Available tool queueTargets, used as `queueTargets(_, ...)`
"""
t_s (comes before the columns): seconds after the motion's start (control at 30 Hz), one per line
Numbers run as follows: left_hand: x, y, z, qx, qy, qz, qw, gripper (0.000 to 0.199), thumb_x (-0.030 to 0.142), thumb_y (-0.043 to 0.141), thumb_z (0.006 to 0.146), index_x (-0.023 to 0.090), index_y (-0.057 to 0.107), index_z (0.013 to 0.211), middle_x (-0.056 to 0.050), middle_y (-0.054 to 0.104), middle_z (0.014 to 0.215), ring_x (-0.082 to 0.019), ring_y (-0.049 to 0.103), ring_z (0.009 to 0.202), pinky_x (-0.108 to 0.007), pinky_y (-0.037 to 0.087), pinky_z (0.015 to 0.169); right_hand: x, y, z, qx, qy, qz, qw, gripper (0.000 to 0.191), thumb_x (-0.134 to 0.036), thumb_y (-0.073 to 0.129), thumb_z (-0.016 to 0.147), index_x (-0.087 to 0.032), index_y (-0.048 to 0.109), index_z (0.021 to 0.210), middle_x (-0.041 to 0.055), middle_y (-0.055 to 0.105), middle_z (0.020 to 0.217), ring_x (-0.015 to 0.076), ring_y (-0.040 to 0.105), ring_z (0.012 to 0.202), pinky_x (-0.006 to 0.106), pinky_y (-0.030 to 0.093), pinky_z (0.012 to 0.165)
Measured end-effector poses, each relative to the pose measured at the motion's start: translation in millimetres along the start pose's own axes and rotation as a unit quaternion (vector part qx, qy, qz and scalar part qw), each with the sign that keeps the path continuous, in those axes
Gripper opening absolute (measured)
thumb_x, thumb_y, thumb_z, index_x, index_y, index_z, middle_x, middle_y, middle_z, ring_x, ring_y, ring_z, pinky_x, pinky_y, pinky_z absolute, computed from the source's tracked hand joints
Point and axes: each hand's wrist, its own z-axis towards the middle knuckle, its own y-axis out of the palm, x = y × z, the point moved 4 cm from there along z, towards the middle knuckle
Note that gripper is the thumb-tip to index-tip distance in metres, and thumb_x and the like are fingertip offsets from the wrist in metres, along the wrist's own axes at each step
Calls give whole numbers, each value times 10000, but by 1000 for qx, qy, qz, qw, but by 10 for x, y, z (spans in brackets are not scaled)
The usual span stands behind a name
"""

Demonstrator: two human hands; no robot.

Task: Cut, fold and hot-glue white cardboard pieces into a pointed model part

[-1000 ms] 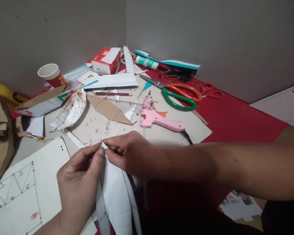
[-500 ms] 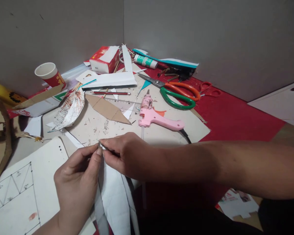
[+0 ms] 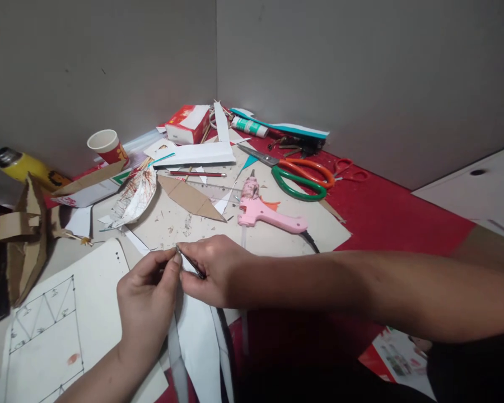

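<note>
My left hand (image 3: 149,296) pinches the upper tip of a folded white paper piece (image 3: 199,341) between thumb and fingertips. The piece is long and pointed, with flaps running down both sides toward me. Right at that tip, my right hand (image 3: 220,271) is closed on a slim dark tool (image 3: 195,267); the fingers cover much of it, so its exact kind is hidden. Both hands meet at the tip. Beyond them lie a pink glue gun (image 3: 273,215), a flat pointed cardboard piece (image 3: 191,200) and scissors with green and orange handles (image 3: 298,176).
At left, a sheet with a drawn diagram (image 3: 96,296) lies below a cardboard boat shape (image 3: 27,246). A paper cup (image 3: 109,148), yellow bottle (image 3: 36,169), red box (image 3: 187,124), glue stick (image 3: 250,127), pencil (image 3: 199,174) and red scissors (image 3: 350,170) stand or lie farther back.
The view has tilted up and turned slightly left, so the scene sits lower and more of the left side shows. Both hands stay together at the paper tip.
</note>
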Motion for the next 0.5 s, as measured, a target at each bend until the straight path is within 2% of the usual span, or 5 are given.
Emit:
queueTargets(0.13, 50, -6, 85, -26, -16, -34, 999, 100, 281, 717, 751, 198, 729, 806, -8, 741, 773, -160, 672, 701, -256, 539, 665, -47, -111, 43, -34, -10, 28, 999, 83, -238, 581, 749, -156, 579, 739, -45, 465, 580, 88, 386, 536, 224, 302, 518)
queueTargets(0.23, 79, -28, 131, -26, -24, -50, 998, 114, 286, 734, 734, 195, 729, 803, -9, 740, 776, -163, 673, 729, -255, 532, 694, 11, -188, 81, -37, 47, 105, 993, 164, -233, 583, 763, -121, 648, 863, -32, 537, 601, 91, 458, 544, 213, 348, 506)
queueTargets(0.37, 65, -48, 136, -44, -57, -84, 994, 178, 321, 760, 721, 186, 722, 831, -15, 738, 800, -150, 662, 744, -236, 510, 704, 140, -280, 139, 5, 157, 260, 953, 348, -164, 585, 803, -76, 630, 1137, 21, 656, 702, 106, 574, 599, 221, 464, 554)
queueTargets(0.43, 60, -38, 129, -75, -76, -128, 986, 219, 317, 768, 723, 184, 699, 882, -13, 736, 800, -142, 660, 749, -224, 500, 703, 168, -298, 175, -7, 170, 332, 928, 319, -122, 556, 834, -76, 631, 1141, 37, 672, 738, 99, 602, 604, 219, 494, 555)
queueTargets(0.5, 65, -24, 125, -105, -92, -178, 974, 249, 303, 771, 729, 194, 652, 919, 1, 729, 778, -129, 656, 743, -212, 487, 703, 175, -298, 208, -42, 153, 394, 905, 271, -103, 566, 839, -78, 652, 1095, 35, 673, 753, 89, 621, 614, 205, 510, 555)
